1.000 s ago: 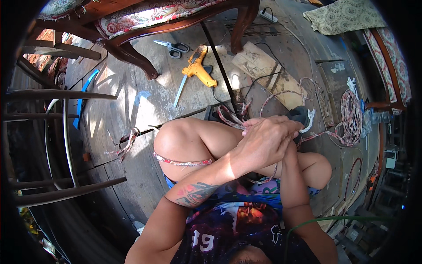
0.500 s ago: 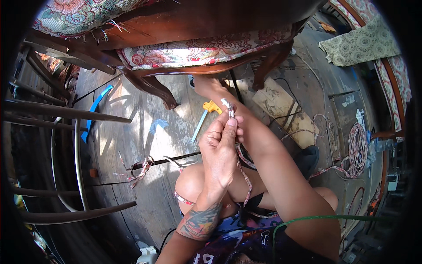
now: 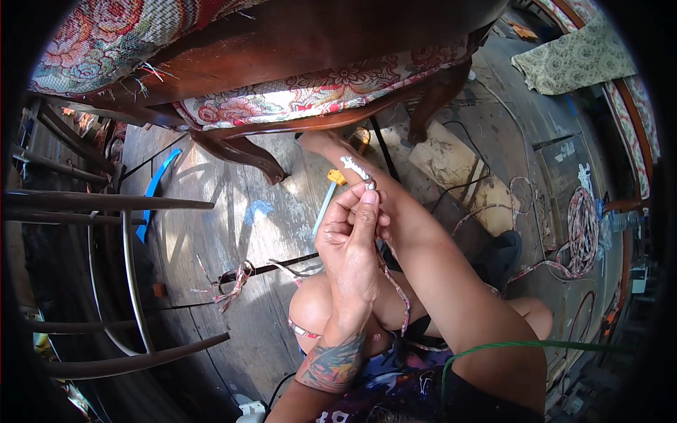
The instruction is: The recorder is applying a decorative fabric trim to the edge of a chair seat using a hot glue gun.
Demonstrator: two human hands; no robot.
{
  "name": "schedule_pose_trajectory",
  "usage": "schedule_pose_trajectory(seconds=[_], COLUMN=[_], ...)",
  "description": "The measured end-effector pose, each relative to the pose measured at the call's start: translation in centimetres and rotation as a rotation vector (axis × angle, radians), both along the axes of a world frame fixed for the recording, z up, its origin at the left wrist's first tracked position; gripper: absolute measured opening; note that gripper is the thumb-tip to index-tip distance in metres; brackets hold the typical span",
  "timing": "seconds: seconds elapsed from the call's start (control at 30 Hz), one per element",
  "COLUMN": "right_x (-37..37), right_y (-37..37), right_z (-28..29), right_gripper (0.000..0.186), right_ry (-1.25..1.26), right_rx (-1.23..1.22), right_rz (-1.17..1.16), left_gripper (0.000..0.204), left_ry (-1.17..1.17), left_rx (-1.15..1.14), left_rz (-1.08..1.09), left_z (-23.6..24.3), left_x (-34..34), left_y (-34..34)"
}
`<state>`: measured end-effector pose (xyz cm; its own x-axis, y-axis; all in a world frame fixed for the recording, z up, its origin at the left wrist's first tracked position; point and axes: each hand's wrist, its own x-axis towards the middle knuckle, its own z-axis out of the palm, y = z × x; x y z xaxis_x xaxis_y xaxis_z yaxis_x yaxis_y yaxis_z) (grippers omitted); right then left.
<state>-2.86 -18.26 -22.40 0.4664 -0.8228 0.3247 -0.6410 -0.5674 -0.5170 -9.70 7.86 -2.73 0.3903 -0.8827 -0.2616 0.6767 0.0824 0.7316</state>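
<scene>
Bars (image 3: 109,203): dark, reaching in from the left edge above the floor (image 3: 285,229), which is worn planks in sun and shade.
Strip (image 3: 158,189): blue, long and slightly curved, partly behind the bars.
Scraps (image 3: 238,285): a small patterned tangle lying across a gap in the planks, left of the knee (image 3: 310,303).
Chair (image 3: 275,104): dark carved wood with floral fabric, filling the top of the view above both hands.
Right hand (image 3: 316,140): stretched forward to the chair's lower edge, well beyond the left one; its fingers are mostly hidden, so I cannot tell whether they are closed or holding anything.
Gun (image 3: 337,177): yellow, on the floor with a pale blue stick in its nose, partly covered by the right forearm.
Left hand (image 3: 349,243): raised above the knees, thumb and forefinger pinched together on the cord.
Cord (image 3: 355,168): its frayed white end pokes out past the fingertips, up and to the left, in front of the right forearm.
Strand (image 3: 404,299): patterned, hanging below the left hand; its link to the pinched piece is hidden.
Board (image 3: 451,169): pale and stained, flat beyond the right arm.
Coil (image 3: 582,236): patterned loops at the far right, well apart from both hands.
</scene>
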Motion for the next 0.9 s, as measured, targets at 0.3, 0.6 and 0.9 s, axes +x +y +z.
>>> schedule_pose_trajectory(seconds=[0.3,0.6,0.9], right_x=[-20.6,-36.1,-35.5], right_y=[15.0,29.7,31.5], right_z=[11.6,18.2,17.4], right_gripper=[0.039,0.066,0.059], right_ry=[-0.727,-1.159,-0.584], right_rx=[1.369,1.364,0.879], right_rz=[0.082,0.113,0.119], left_gripper=[0.017,0.016,0.014], left_ry=[-0.112,-0.394,-0.459], left_rx=[0.017,-0.009,0.021], left_rz=[-0.082,-0.289,-0.455], left_z=[0.5,-0.1,-0.3], left_x=[1.5,-2.3,-4.6], left_y=[1.6,1.5,1.3])
